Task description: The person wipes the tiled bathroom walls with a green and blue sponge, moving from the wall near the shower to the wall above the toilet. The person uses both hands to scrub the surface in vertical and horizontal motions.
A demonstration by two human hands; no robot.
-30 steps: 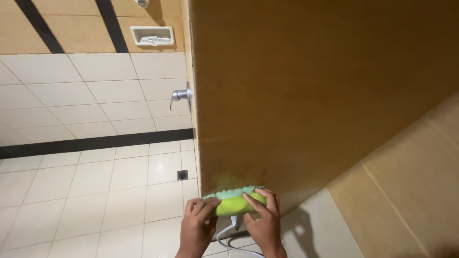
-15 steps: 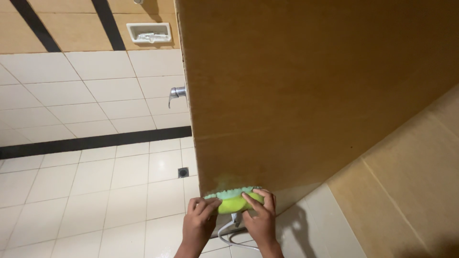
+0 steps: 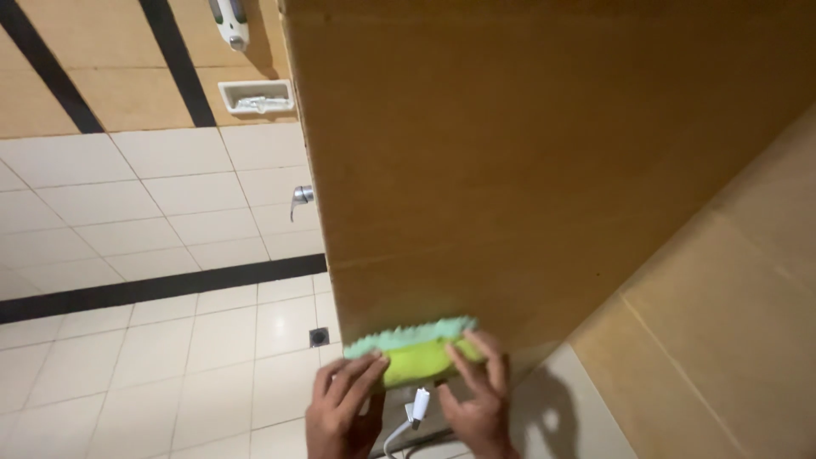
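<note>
- A green pad with a fluffy mint-green fringe and a lime-yellow back is pressed flat against the lower part of a tall brown wooden door, near its free edge.
- The left hand is laid on the pad's left end, fingers spread and nearly straight, pressing rather than gripping.
- The right hand is laid on the pad's right end, fingers extended along the yellow back, likewise flat and not closed round it.
- Just below the pad, between the two wrists, a white stem with a thin white cord is seen hanging.
- A metal lever handle is seen at the door's edge, well above the pad.
- Behind the door edge, a white-tiled floor with a black stripe is seen, with a small square floor drain near the pad.
- On the tan wall beyond, a white soap dish is mounted.
</note>
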